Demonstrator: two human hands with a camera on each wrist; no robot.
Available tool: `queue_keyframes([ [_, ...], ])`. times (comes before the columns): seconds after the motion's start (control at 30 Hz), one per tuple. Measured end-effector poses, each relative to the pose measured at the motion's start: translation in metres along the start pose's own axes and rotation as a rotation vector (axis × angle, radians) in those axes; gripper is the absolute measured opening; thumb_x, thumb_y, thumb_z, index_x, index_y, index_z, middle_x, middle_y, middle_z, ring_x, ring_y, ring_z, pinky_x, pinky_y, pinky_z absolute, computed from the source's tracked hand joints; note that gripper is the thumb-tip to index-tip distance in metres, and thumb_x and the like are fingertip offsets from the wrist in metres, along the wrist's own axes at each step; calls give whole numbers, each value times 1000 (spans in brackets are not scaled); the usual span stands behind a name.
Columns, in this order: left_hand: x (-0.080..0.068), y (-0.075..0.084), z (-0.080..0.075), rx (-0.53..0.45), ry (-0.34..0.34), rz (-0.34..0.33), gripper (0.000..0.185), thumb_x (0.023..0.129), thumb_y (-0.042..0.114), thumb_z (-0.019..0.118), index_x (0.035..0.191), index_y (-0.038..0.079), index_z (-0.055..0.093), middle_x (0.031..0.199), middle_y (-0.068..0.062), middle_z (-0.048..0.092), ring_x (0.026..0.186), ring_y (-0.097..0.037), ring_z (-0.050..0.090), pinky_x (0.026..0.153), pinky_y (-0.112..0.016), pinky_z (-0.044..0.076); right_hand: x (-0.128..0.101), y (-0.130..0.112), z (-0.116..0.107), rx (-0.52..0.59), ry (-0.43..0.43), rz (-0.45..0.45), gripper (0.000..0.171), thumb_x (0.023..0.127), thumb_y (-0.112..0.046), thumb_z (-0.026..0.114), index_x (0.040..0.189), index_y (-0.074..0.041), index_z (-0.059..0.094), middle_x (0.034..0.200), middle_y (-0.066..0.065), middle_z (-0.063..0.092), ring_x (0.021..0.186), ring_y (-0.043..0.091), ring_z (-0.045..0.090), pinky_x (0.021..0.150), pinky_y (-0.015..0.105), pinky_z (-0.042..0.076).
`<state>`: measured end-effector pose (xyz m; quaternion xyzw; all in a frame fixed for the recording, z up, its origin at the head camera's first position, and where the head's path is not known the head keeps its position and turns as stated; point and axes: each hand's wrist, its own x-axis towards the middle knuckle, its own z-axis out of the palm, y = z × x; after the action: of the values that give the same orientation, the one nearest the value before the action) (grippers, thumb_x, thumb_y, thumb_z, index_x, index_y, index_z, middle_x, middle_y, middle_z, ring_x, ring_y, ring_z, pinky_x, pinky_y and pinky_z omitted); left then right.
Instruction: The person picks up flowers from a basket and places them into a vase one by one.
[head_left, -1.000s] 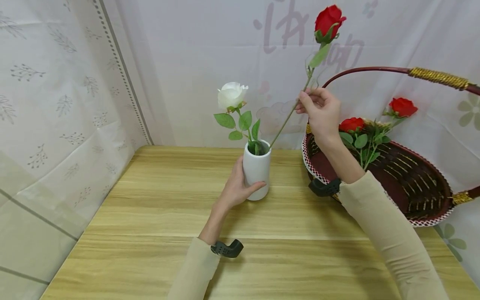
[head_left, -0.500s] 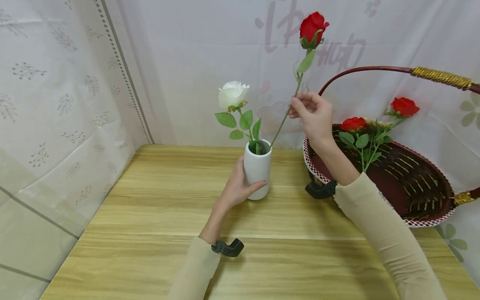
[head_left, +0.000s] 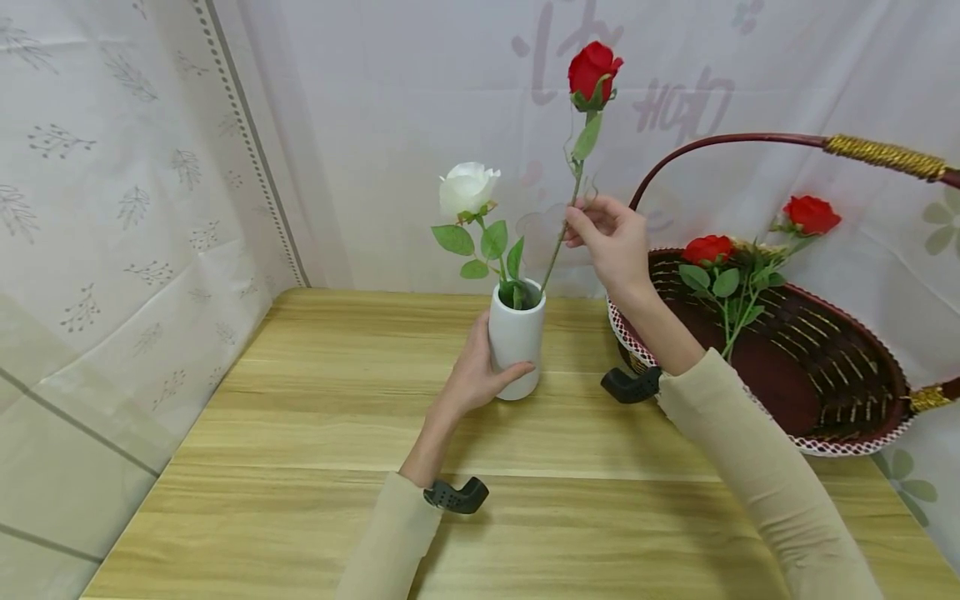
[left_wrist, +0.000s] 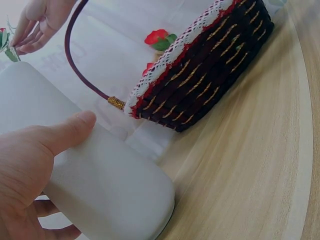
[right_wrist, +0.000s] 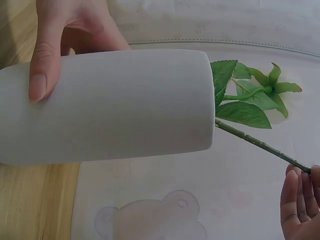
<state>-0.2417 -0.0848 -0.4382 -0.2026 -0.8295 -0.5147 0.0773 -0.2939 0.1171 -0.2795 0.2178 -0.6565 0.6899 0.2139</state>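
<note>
Head view: grips the white vase (head_left: 517,350) from about eight o'clock with the left hand (head_left: 476,377), standing it upright on the wooden table (head_left: 300,417). Pinches the stem (head_left: 552,258) of a red rose (head_left: 594,75) with the right hand (head_left: 617,246), between one and two o'clock from the vase. Now tips that rose nearer to upright than a second ago, swinging the bloom from about one o'clock toward half past twelve above the mouth and bringing the pinch lower; probably means settling the stem into the vase, not yet released. Shares the mouth with a white rose (head_left: 468,190), leaning toward eleven o'clock. Leaves two more red roses (head_left: 708,250) in the wicker basket (head_left: 780,387), at three o'clock. Left wrist view: wraps the vase with thumb and fingers, with the basket between one and two o'clock and the right hand at ten. Right wrist view: holds the stem between thumb and fingertips at four o'clock, slanting to the edge of the mouth. Cannot tell how deep, with the lower end hidden by the vase wall.
</note>
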Motion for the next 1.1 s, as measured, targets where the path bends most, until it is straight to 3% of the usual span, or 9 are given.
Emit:
queue_keyframes([
  [0.47,-1,3,0,-4,0,-16,102,84,29,85,159,17,17,149,-10,36,129,-25,44,107,-49,40,-10,8,12,-102,-58,79,11,96,-6,69,100,4,67,85,10,69,72,19,66,71,26,57],
  [0.77,-1,2,0,-4,6,-2,101,84,27,85,158,15,17,149,-11,37,130,-27,45,107,-50,40,-15,15,16,-150,-151,97,21,96,-5,69,106,13,66,94,26,68,73,13,67,71,27,58],
  [1.1,1,1,0,11,6,3,101,84,27,85,158,16,17,148,-10,38,129,-25,45,107,-48,40,-19,20,19,-208,-210,151,20,96,-8,70,107,9,68,95,22,70,74,15,67,72,29,58],
])
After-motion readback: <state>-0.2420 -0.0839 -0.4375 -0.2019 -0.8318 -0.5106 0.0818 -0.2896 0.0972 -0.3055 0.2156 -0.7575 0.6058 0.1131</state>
